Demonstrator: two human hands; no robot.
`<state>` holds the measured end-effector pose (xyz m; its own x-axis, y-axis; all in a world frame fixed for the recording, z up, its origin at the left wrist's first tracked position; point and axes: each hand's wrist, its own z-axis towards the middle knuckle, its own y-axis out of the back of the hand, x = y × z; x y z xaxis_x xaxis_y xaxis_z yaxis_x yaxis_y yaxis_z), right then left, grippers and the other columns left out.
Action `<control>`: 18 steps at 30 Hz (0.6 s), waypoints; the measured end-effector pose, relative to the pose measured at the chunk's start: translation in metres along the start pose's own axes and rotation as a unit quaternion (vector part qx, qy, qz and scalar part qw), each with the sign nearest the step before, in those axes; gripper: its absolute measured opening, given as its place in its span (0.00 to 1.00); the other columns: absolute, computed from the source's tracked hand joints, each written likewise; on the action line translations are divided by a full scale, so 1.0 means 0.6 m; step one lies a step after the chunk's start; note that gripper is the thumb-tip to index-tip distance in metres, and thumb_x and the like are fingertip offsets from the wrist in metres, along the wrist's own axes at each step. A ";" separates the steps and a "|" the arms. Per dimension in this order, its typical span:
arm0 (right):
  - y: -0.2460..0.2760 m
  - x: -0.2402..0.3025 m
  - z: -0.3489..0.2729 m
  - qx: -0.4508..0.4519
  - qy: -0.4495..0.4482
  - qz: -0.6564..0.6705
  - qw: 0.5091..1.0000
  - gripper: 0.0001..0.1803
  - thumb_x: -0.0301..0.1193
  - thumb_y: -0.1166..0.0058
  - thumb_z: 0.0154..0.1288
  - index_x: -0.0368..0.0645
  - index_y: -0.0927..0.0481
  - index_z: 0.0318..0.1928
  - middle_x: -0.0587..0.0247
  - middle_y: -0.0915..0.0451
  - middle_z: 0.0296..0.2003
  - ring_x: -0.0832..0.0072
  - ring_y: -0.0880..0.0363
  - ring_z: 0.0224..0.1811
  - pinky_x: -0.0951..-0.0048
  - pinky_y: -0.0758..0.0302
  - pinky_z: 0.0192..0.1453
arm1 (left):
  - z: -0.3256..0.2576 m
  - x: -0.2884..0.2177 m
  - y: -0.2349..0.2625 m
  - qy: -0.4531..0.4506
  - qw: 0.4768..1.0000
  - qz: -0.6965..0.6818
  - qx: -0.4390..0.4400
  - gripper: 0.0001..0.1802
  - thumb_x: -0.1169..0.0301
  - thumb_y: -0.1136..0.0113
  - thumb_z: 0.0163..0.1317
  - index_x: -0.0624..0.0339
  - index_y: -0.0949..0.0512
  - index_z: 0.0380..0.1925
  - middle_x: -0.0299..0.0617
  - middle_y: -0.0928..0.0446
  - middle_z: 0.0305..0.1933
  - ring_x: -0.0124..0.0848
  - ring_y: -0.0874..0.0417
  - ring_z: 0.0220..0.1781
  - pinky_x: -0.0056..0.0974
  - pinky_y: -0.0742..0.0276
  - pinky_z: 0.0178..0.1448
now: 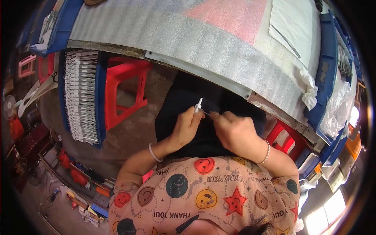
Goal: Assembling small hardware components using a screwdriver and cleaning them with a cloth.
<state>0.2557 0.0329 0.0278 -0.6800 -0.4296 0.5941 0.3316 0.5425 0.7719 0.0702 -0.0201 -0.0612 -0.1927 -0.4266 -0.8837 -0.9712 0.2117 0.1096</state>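
Observation:
Above my dark-clad lap, my left hand (pixel 187 124) is closed, pinching a small white plastic piece (pixel 199 105) with a narrow tip that points up and away. A thin metal rod (pixel 206 113) runs from the white piece to my right hand (pixel 235 131), whose fingers are curled shut around its other end. The rod meets the white piece near my left fingertips; whether it goes inside is too small to tell. Left of my hands, a blue tray (pixel 102 86) holds a long row of white-handled metal pieces (pixel 82 98), lined up side by side.
The worktable edge (pixel 196 72) crosses just beyond my hands, under translucent foam sheeting (pixel 156 27). A red stool (pixel 121 90) stands beside the tray. On the right, a blue bin (pixel 327 74) holds thin metal pieces and clear plastic bags (pixel 338 105). A metal rod (pixel 286 41) lies on white paper.

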 end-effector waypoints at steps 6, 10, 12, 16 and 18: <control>-0.014 -0.001 0.010 -0.004 0.027 -0.045 0.999 0.17 0.25 0.44 0.58 0.35 0.21 0.49 0.59 0.26 0.24 0.67 0.24 0.19 0.70 0.29 0.19 | 0.003 0.004 -0.002 -0.039 0.998 0.053 -0.025 0.10 0.72 0.51 0.70 0.68 0.26 0.32 0.51 0.23 0.25 0.36 0.19 0.26 0.39 0.28 0.30; 0.003 -0.016 0.020 -0.010 -0.063 0.186 0.980 0.13 0.22 0.45 0.61 0.35 0.21 0.47 0.46 0.20 0.30 0.52 0.19 0.29 0.62 0.23 0.31 | 0.002 0.003 0.001 0.002 1.000 -0.017 0.005 0.10 0.72 0.51 0.70 0.67 0.26 0.32 0.46 0.25 0.23 0.30 0.22 0.24 0.36 0.30 0.28; 0.005 -0.010 0.021 -0.004 -0.066 0.183 0.981 0.13 0.22 0.45 0.61 0.34 0.21 0.47 0.46 0.20 0.31 0.52 0.19 0.29 0.62 0.23 0.32 | -0.001 0.006 0.003 0.063 0.994 -0.085 0.028 0.10 0.71 0.51 0.71 0.65 0.25 0.32 0.41 0.28 0.20 0.25 0.27 0.22 0.34 0.33 0.26; 0.012 0.003 0.019 0.009 -0.081 0.139 0.987 0.12 0.22 0.45 0.61 0.34 0.21 0.46 0.46 0.19 0.31 0.52 0.19 0.30 0.62 0.23 0.32 | 0.003 0.003 0.008 0.079 0.989 -0.120 0.040 0.11 0.70 0.51 0.71 0.64 0.25 0.31 0.37 0.30 0.18 0.23 0.29 0.21 0.33 0.34 0.25; 0.014 0.007 0.022 0.018 -0.086 0.139 0.986 0.12 0.22 0.45 0.61 0.34 0.21 0.46 0.46 0.19 0.32 0.51 0.19 0.30 0.62 0.23 0.33 | 0.004 0.000 0.008 0.058 0.992 -0.108 0.038 0.11 0.70 0.51 0.71 0.65 0.25 0.31 0.37 0.30 0.18 0.24 0.29 0.20 0.33 0.34 0.25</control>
<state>0.2468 0.0449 0.0337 -0.6687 -0.1333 0.7315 0.4988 0.6491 0.5743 0.0659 -0.0170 -0.0618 0.0002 -0.5670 -0.8237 -0.9791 0.1675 -0.1155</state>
